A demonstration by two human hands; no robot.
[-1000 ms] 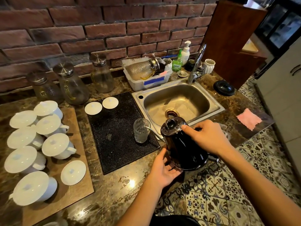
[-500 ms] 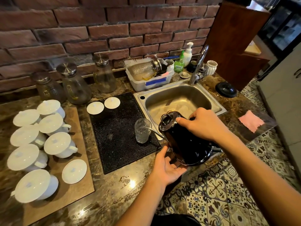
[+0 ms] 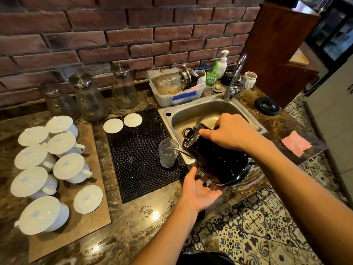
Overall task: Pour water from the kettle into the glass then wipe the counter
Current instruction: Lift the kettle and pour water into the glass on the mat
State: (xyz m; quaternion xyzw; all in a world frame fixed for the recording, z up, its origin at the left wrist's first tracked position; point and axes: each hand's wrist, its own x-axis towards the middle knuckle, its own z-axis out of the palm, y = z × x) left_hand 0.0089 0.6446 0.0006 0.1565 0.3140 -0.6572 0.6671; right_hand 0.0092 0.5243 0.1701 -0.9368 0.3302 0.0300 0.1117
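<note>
On the marble table [image 3: 133, 222], the glass [image 3: 168, 153] is standing at the mat's [image 3: 137, 155] right edge. The right hand [image 3: 229, 131] is gripping the tilted kettle [image 3: 215, 161], spout over the glass, and the flat left hand [image 3: 200, 190] is propping its base.

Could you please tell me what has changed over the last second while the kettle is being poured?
The kettle has tipped further toward the glass, its base raised. The right hand keeps gripping it at the top; the left hand still supports its base. The glass and pink cloth have not moved.
</note>
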